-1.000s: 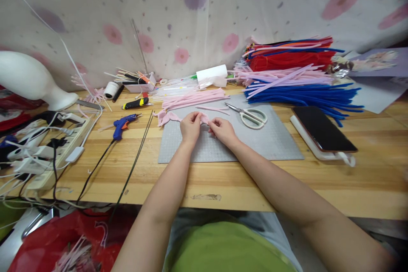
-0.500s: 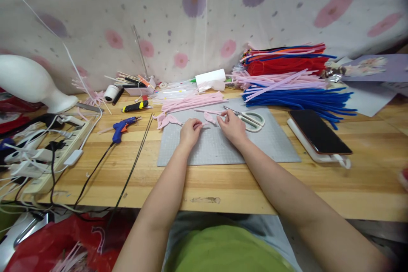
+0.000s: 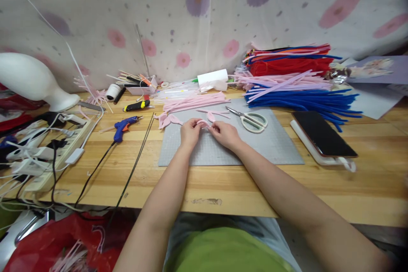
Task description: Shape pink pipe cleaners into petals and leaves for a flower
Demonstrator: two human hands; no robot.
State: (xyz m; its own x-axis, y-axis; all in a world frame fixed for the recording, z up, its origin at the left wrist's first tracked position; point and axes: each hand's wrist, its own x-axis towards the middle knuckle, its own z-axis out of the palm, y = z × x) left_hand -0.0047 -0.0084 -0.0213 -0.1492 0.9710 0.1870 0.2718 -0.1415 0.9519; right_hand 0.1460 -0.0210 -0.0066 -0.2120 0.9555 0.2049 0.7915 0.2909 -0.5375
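Between my two hands, above the grey cutting mat (image 3: pixel 255 151), a pink pipe cleaner (image 3: pixel 202 123) is bent in a small arch. My left hand (image 3: pixel 190 133) pinches one end, and my right hand (image 3: pixel 225 134) has its fingers closed on the other. Just beyond my fingers lies a small pink pipe-cleaner loop (image 3: pixel 211 116) with a straight piece beside it. Shaped pink pipe-cleaner pieces (image 3: pixel 168 120) rest at the mat's upper left corner. Scissors (image 3: pixel 250 120) with pale green-and-white handles lie on the mat, right of my right hand.
Pink pipe cleaners (image 3: pixel 194 101) lie behind the mat; blue ones (image 3: pixel 302 101) are heaped at back right. A blue glue gun (image 3: pixel 121 129), a yellow-black cutter (image 3: pixel 136 106) and a power strip (image 3: pixel 72 142) are at left. A phone (image 3: pixel 323 132) lies at right.
My right hand has moved left and down, away from the scissors and close to my left hand. Its fingers are now on the pink pipe cleaner, which shows as an arch.
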